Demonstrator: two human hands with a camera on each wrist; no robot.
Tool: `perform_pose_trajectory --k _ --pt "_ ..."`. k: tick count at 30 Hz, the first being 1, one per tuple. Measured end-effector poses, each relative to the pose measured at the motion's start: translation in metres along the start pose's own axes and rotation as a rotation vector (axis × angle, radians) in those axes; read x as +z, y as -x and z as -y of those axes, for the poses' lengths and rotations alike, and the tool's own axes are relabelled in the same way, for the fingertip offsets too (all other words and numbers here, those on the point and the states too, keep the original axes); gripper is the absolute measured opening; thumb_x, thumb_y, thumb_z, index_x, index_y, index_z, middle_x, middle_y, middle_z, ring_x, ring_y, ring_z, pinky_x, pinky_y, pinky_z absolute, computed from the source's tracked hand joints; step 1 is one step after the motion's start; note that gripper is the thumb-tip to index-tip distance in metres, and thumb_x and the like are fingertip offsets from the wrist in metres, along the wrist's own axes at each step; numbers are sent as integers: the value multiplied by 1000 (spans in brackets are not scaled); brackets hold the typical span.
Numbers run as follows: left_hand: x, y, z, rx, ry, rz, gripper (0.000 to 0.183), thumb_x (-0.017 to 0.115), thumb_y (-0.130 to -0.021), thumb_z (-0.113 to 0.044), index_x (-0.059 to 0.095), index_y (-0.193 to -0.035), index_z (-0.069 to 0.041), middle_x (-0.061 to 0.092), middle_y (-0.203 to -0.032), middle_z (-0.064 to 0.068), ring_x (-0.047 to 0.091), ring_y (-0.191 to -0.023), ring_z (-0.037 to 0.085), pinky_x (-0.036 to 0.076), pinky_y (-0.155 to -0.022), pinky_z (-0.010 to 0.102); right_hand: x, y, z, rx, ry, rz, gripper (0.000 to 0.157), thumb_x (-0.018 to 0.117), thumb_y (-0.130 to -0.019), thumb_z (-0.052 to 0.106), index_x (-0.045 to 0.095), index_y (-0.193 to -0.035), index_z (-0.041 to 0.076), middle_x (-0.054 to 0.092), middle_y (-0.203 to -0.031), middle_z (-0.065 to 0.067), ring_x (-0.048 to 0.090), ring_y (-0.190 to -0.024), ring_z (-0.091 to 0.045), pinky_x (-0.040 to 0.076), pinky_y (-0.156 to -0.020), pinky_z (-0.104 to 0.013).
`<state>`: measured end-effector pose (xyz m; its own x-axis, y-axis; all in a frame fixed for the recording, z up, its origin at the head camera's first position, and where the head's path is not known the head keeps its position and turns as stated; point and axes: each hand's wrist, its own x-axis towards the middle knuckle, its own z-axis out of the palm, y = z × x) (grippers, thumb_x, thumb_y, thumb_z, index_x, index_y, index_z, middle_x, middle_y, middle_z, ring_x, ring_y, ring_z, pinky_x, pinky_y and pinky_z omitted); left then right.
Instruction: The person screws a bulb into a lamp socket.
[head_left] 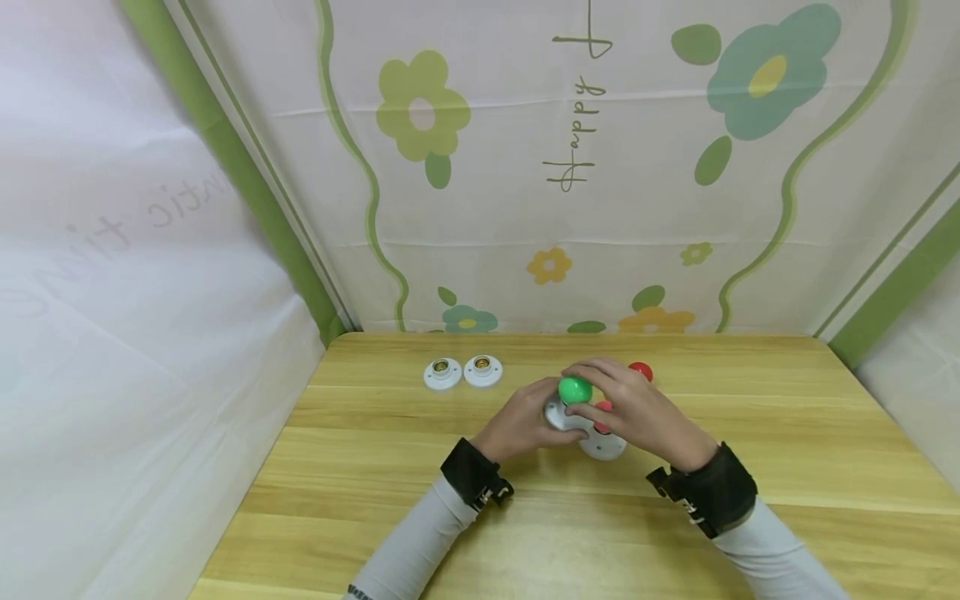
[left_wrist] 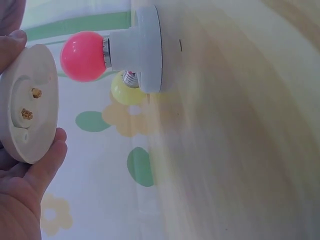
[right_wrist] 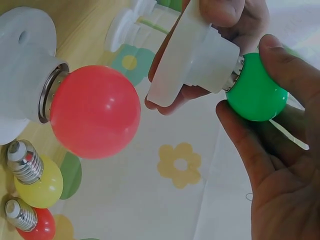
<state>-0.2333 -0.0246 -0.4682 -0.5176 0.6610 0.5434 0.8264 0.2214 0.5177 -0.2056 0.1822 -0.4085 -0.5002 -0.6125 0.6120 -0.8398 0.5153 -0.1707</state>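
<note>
Gripping a round white plastic lamp socket (right_wrist: 210, 60) by its rim, the left hand (head_left: 521, 421) holds it tilted above the wooden table (head_left: 555, 542), presumably to brace it against turning. The right hand (head_left: 641, 400) has its fingers pinching the globe of a glossy green bulb (right_wrist: 257, 90), its metal cap at the socket's mouth, a hold seemingly suited to rotation. Just beside, a pinkish-red round bulb (right_wrist: 95, 112) in a second white socket (right_wrist: 25, 75) stands upright, its broad base apparently giving stability.
</note>
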Motion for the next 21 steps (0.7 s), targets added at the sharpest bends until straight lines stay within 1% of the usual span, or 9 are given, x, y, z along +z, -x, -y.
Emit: perform_pose_trajectory --k 6,11,17,21 --pt "-2 0 -1 -8 -45 -30 69 78 -80 -31 45 -138 -16 57 -125 -3 54 -110 5 49 -90 17 1 -1 1 1 6 -18 60 84 -72 25 61 -124 6 61 -121 -7 57 -112 -19 56 -86 -35" --pt "-5 0 0 -1 -38 -50 72 79 -79 -30 43 -140 -17 56 -126 -3 54 -111 7 50 -90 19 2 -1 0 11 -25 -25 59 82 -75 27 61 -127 7 57 -126 -7 56 -112 -18 56 -85 -34" --pt "-4 1 6 -28 -43 -12 73 76 -81 -34 39 -143 -19 53 -129 -4 52 -113 5 49 -91 18 3 -1 0 17 -30 -20 57 81 -77 23 60 -128 7 57 -125 -6 55 -113 -18 55 -87 -35" --pt "-6 2 6 -70 -64 17 72 75 -82 -37 40 -142 -20 53 -130 -5 51 -114 4 48 -91 18 4 -2 -1 22 -36 -19 55 81 -77 22 60 -126 6 59 -123 -5 56 -112 -16 55 -87 -34"
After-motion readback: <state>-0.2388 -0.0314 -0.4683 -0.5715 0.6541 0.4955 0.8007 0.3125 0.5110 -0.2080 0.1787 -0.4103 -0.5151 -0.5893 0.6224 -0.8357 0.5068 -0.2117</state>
